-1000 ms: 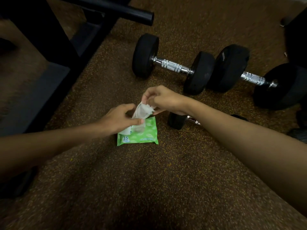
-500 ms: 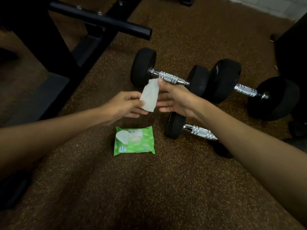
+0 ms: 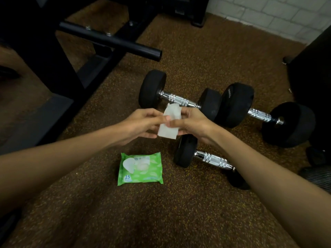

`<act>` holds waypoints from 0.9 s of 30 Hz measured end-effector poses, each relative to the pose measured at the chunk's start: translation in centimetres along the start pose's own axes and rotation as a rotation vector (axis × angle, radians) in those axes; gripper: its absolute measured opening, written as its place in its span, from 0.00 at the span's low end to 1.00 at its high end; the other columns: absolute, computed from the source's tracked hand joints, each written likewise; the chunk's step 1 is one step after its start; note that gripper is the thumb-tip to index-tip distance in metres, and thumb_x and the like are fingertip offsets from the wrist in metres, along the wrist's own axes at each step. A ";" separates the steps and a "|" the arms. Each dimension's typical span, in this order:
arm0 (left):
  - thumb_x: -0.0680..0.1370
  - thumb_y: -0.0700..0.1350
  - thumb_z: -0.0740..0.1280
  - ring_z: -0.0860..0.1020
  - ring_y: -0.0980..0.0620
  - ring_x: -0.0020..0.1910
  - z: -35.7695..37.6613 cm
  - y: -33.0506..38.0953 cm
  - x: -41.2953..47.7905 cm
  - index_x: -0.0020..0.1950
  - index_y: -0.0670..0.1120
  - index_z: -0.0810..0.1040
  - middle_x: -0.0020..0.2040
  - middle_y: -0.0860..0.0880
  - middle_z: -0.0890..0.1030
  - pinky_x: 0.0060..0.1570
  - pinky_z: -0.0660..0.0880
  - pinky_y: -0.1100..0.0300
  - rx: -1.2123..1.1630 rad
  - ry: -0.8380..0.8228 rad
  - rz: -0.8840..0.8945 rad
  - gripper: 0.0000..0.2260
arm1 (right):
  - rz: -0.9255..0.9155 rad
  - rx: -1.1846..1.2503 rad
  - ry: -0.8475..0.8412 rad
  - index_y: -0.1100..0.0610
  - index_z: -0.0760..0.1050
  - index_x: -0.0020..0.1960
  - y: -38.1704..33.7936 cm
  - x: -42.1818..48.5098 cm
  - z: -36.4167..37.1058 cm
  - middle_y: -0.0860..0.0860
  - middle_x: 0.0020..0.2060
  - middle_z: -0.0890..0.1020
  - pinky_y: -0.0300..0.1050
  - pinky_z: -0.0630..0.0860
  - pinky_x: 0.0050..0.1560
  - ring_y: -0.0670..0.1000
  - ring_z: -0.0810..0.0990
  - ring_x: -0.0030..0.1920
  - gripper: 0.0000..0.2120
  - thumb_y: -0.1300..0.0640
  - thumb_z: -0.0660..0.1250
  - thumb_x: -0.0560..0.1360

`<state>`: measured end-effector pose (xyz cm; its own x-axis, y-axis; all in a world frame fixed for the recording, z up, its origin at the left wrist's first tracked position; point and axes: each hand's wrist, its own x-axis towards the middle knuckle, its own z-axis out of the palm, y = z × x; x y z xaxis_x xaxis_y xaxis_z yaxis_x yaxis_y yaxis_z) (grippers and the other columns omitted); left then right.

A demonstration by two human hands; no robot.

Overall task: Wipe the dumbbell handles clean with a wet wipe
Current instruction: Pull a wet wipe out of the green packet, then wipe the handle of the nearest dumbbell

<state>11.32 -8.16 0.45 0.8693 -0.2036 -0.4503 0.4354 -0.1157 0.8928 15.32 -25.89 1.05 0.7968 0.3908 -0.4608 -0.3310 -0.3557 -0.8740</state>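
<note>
A folded white wet wipe [image 3: 169,125] is held in the air between both hands. My left hand [image 3: 143,124] pinches its left edge and my right hand [image 3: 192,123] pinches its right edge. Below them the green wipe pack [image 3: 140,170] lies on the floor with its flap open. Three black dumbbells with chrome handles lie on the floor: one [image 3: 179,100] just beyond the hands, a bigger one [image 3: 259,115] to its right, and a small one [image 3: 209,159] under my right forearm, its far end partly hidden.
The floor is brown speckled rubber [image 3: 161,212]. A black bench frame with a protruding black bar [image 3: 111,41] stands at the upper left. A dark object [image 3: 311,83] fills the right edge, and a white tiled wall [image 3: 268,15] is at the back.
The wipe came out of the pack and both hands lifted it above the floor. The hands now hold it at both edges. The view has tilted up, showing more of the wall.
</note>
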 end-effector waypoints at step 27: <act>0.74 0.37 0.70 0.82 0.56 0.37 10.6 3.4 2.3 0.49 0.44 0.77 0.41 0.48 0.82 0.35 0.77 0.65 0.148 -0.133 0.222 0.06 | 0.004 0.271 -0.091 0.54 0.77 0.51 0.5 -9.7 -11.2 0.56 0.53 0.81 0.55 0.74 0.60 0.56 0.79 0.56 0.17 0.46 0.72 0.68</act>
<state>12.32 -19.31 2.28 0.8968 -0.3647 -0.2505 0.1905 -0.1926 0.9626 13.04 -39.39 6.82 0.7507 0.4684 -0.4658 -0.4672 -0.1220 -0.8757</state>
